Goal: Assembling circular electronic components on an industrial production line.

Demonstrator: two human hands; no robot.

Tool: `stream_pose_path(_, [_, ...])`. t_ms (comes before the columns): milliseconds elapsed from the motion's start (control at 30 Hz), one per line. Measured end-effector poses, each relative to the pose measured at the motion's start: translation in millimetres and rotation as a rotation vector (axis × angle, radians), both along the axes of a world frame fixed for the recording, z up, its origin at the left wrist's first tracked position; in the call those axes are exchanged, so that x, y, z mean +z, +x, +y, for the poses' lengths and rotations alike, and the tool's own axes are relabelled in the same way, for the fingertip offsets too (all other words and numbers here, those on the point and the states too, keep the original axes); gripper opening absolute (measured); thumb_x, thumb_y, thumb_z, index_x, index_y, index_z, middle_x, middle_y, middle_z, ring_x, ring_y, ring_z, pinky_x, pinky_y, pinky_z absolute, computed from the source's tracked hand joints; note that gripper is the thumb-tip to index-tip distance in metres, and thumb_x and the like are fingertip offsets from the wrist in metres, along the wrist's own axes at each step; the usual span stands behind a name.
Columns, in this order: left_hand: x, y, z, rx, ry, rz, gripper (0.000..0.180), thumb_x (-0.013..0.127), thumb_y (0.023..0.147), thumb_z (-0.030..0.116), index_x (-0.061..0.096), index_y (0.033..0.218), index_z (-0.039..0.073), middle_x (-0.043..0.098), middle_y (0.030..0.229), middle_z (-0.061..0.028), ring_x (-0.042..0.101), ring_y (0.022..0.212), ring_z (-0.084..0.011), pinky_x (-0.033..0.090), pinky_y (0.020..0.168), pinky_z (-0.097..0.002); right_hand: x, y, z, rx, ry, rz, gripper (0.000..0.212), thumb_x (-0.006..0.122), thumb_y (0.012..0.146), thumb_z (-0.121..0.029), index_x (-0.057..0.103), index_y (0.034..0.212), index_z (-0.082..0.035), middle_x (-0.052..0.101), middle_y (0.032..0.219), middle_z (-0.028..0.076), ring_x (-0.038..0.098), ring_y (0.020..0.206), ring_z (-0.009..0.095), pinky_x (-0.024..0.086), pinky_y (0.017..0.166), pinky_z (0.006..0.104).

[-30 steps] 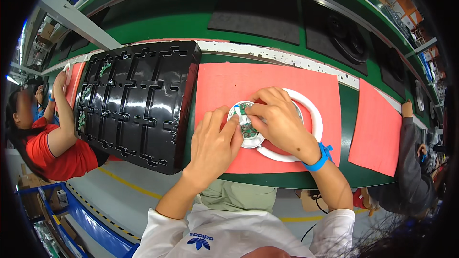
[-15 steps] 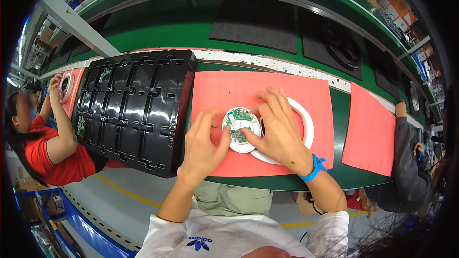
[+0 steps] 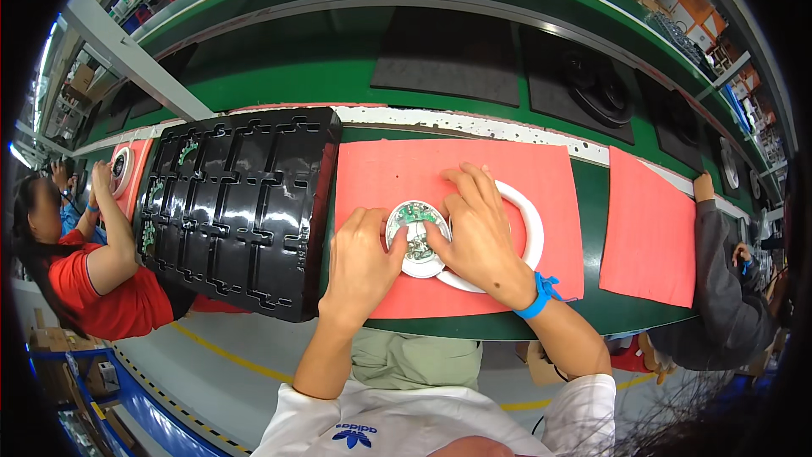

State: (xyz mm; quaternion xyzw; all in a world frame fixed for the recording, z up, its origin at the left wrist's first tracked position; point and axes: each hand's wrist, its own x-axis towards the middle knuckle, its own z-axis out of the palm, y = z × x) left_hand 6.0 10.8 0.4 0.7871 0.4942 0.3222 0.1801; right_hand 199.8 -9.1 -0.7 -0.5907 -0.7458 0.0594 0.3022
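A green circuit board [image 3: 415, 243] sits inside a small round white housing [image 3: 425, 272], which lies on a pink mat [image 3: 397, 161]. A larger white ring [image 3: 534, 233] is joined to or lies against the housing's right side; the join is hidden. My left hand [image 3: 359, 258] is closed about the housing's left edge, its thumb pressing on the board. From the right, my right hand [image 3: 482, 241] grips the housing with its thumb on the board, while its other fingers reach over the ring's opening. A blue band [image 3: 539, 298] circles my right wrist.
A black moulded tray [image 3: 241, 203] with several green boards stands to the left. Beyond the mat runs a white speckled rail [image 3: 474, 131], then a green surface with black pads [image 3: 448, 55]. Another pink mat [image 3: 647, 237] lies right. Co-workers sit on both sides, one in a red shirt [image 3: 118, 288].
Both thumbs have moved inward over the board and now press near its middle. The white strip on the board is now less visible. The view has shifted slightly.
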Motion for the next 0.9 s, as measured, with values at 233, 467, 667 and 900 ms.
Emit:
stream_pose_path(233, [-0.2, 1.9, 0.1, 0.001, 0.064, 0.076, 0.019, 0.083, 0.087, 0.009, 0.07, 0.096, -0.002, 0.065, 0.082, -0.0131, 0.066, 0.066, -0.0286, 0.053, 0.061, -0.0429, -1.1, -0.2, -1.4, 0.011, 0.013, 0.0, 0.022, 0.081, 0.08, -0.013, 0.065, 0.081, 0.002, 0.062, 0.133, 0.024, 0.049, 0.139, 0.045, 0.032, 0.125, 0.0596])
stream_pose_path(467, [3.4, 2.4, -6.0, 0.024, -0.008, 0.041, 0.019, 0.081, 0.089, 0.009, 0.071, 0.1, -0.003, 0.066, 0.083, -0.0162, 0.068, 0.071, -0.0341, 0.053, 0.065, -0.0457, -0.9, 1.1, -1.4, 0.006, 0.027, 0.046, 0.023, 0.082, 0.079, -0.014, 0.065, 0.08, 0.002, 0.063, 0.131, 0.024, 0.05, 0.138, 0.044, 0.033, 0.124, 0.0582])
stream_pose_path(667, [-2.1, 1.4, -2.2, 0.011, 0.046, 0.093, 0.02, 0.081, 0.089, 0.009, 0.071, 0.1, -0.003, 0.066, 0.082, -0.0159, 0.066, 0.067, -0.0304, 0.053, 0.063, -0.0442, -4.5, 0.5, -1.1, 0.013, 0.059, 0.027, 0.023, 0.082, 0.079, -0.015, 0.066, 0.08, 0.002, 0.064, 0.129, 0.024, 0.052, 0.135, 0.043, 0.034, 0.124, 0.0577])
stream_pose_path(900, [5.0, 1.9, -3.4, 0.015, -0.042, 0.051, 0.02, 0.08, 0.089, 0.008, 0.07, 0.101, -0.004, 0.065, 0.082, -0.0154, 0.066, 0.069, -0.0308, 0.052, 0.064, -0.0424, -7.1, 0.9, -1.1, 0.0, 0.076, 0.034, 0.023, 0.082, 0.08, -0.015, 0.066, 0.081, 0.003, 0.064, 0.128, 0.022, 0.052, 0.134, 0.041, 0.034, 0.124, 0.0575])
